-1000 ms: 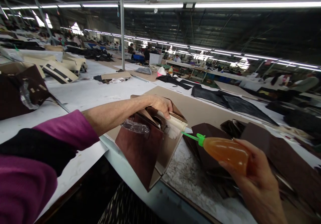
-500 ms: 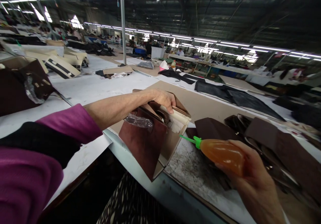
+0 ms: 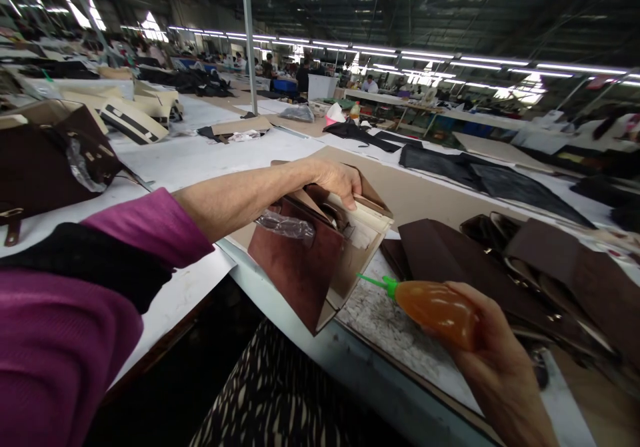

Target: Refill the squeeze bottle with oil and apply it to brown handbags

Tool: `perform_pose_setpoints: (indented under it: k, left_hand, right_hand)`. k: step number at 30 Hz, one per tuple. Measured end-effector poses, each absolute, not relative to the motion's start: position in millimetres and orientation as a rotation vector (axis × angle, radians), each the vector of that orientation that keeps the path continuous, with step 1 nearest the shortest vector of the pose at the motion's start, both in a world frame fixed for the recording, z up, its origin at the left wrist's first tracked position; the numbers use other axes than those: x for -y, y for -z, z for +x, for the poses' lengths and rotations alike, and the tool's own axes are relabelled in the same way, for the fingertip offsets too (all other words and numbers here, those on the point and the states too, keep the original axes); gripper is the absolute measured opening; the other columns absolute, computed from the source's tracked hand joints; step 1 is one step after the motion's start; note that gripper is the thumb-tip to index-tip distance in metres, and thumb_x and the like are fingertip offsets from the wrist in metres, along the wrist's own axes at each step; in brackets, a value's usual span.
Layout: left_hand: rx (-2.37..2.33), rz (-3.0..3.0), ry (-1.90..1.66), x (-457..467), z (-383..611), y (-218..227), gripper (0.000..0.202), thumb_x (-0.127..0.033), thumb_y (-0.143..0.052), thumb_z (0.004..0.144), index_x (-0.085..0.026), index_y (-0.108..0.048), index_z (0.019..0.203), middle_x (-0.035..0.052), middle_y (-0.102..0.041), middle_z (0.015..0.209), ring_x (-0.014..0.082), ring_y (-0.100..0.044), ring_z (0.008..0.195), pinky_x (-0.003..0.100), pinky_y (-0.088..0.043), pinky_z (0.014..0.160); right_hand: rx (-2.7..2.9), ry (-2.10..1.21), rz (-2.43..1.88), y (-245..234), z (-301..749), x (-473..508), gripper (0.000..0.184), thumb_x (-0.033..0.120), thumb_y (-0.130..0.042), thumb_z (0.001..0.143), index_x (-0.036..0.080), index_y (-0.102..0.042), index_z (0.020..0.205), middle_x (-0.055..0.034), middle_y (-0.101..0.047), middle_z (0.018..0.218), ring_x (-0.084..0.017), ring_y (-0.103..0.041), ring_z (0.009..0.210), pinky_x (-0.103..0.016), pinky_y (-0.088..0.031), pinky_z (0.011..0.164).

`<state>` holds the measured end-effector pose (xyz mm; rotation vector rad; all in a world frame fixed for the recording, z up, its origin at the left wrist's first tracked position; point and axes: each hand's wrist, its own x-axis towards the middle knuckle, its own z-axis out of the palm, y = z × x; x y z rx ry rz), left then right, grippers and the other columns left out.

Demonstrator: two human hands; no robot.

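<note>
My left hand [image 3: 337, 179] grips the far upper edge of a brown leather handbag [image 3: 297, 257] that lies tilted at the table's front edge. The bag's beige inner side faces right, and clear plastic wrap [image 3: 285, 225] covers its handle. In my right hand [image 3: 483, 340] is a squeeze bottle [image 3: 436, 310] of amber liquid, probably glue, with a green nozzle. The nozzle tip points left, close to the bag's beige edge; whether it touches cannot be made out. The left fingertips are partly hidden behind the edge.
Several dark brown bags [image 3: 525, 273] lie to the right. Another brown bag [image 3: 55, 160] stands at the left, near beige pieces [image 3: 133, 121]. Black leather pieces [image 3: 485, 177] lie on the far side of the white table [image 3: 185, 150]. A metal post [image 3: 249, 47] rises behind.
The camera view has turned slightly. My right hand has drawn the bottle a little left and its nozzle sits lower against the bag. My left hand keeps its hold on the bag.
</note>
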<state>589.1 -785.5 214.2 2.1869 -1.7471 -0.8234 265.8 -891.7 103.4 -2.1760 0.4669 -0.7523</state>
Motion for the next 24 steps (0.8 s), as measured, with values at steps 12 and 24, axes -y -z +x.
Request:
perform_pose_setpoints:
  k: [12, 24]
  left_hand:
    - [1.794, 2.096, 0.878, 786, 595, -207, 0.027, -0.029, -0.068, 0.064, -0.011, -0.073, 0.084, 0.0002, -0.062, 0.066, 0.0138, -0.049, 0.065, 0.027, -0.037, 0.067]
    - [1.876, 2.187, 0.714, 772, 578, -215, 0.024, -0.028, -0.064, 0.067, -0.012, -0.072, 0.083, -0.0004, -0.060, 0.064, 0.0126, -0.046, 0.061, 0.025, -0.034, 0.061]
  right_hand:
    - [-0.476, 0.680, -2.211, -74, 261, 880, 0.048, 0.042, -0.070, 0.074, 0.025, -0.054, 0.116, -0.0032, -0.062, 0.104, -0.020, -0.061, 0.085, -0.027, -0.049, 0.076]
    - [-0.562, 0.559, -2.023, -40, 255, 872, 0.056, 0.046, -0.075, 0.067, 0.028, -0.054, 0.116, -0.0029, -0.060, 0.110, -0.021, -0.060, 0.093, -0.029, -0.047, 0.084]
